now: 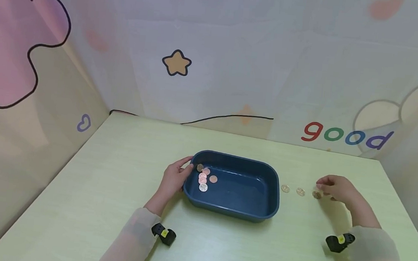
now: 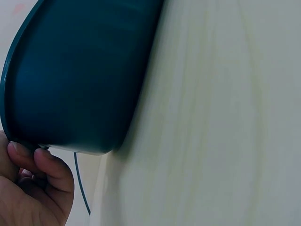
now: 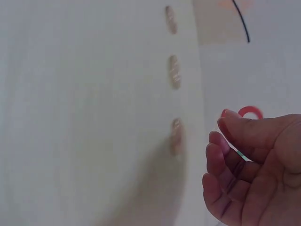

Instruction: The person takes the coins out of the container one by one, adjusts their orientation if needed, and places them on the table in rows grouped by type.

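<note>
A dark blue rectangular plastic tub [image 1: 229, 213] with rounded corners stands on the table. My left hand [image 1: 174, 179] grips its left end at the rim; the fingertips [image 2: 49, 162] meet the tub's outside wall in the left wrist view. Several coins lie inside by that end, among them a silvery coin [image 1: 203, 187] and a copper-pink coin [image 1: 213, 179]. To the right of the tub, three coins lie in a row: a near coin [image 1: 285, 188], a middle coin [image 1: 300, 192] and a far coin [image 1: 317, 194]. My right hand [image 1: 340, 189] hovers over the far coin, fingers loosely bent, nothing visible between them.
The pale wooden table [image 1: 117, 159] meets a printed cloth backdrop [image 1: 229, 74] behind the tub. More cloth hangs at both sides. Each sleeve cuff carries a small black device, such as the left cuff device [image 1: 164, 234].
</note>
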Motion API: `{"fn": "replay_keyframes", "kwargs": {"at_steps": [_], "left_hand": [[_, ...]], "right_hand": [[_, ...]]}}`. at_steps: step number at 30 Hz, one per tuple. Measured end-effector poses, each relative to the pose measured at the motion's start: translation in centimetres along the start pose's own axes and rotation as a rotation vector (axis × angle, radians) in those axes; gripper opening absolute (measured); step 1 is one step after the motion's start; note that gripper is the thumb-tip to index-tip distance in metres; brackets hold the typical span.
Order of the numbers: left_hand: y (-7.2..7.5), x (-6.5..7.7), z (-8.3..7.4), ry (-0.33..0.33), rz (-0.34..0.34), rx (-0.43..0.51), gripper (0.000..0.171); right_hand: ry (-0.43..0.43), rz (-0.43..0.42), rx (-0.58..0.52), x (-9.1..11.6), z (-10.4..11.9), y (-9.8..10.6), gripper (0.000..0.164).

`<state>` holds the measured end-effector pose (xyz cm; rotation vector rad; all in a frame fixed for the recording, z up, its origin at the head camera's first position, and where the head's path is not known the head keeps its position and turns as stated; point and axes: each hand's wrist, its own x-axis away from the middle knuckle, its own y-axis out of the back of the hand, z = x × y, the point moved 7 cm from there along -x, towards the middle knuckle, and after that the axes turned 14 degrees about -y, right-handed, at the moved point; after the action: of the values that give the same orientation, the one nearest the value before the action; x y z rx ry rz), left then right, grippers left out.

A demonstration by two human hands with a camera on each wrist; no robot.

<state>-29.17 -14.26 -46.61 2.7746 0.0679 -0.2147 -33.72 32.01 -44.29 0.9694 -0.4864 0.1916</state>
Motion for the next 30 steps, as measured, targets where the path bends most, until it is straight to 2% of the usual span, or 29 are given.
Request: {"fn": "replay_keyframes", "kwargs": {"at_steps": [4,8,15,23,30], "left_hand": [[0.0,0.0,-0.2,0.001,0.000,0.000,0.042],[-0.1,0.0,-0.2,0.004,0.004,-0.003,0.042],[0.0,0.0,-0.2,0.005,0.010,-0.009,0.043],[0.0,0.0,-0.1,0.001,0.009,-0.025,0.043],[0.0,0.0,-0.3,0.002,0.009,-0.025,0.043]], "right_hand": [[0.088,-0.064,0.004,1.2,2.4,0.7,0.036],[0.187,-0.115,0.021,2.6,5.8,1.1,0.035],[0.371,-0.117,0.120,5.2,13.1,0.7,0.028],[0.491,-0.006,0.215,6.0,19.9,-1.6,0.027],[0.555,0.094,0.288,5.2,23.5,-5.0,0.023]]}}
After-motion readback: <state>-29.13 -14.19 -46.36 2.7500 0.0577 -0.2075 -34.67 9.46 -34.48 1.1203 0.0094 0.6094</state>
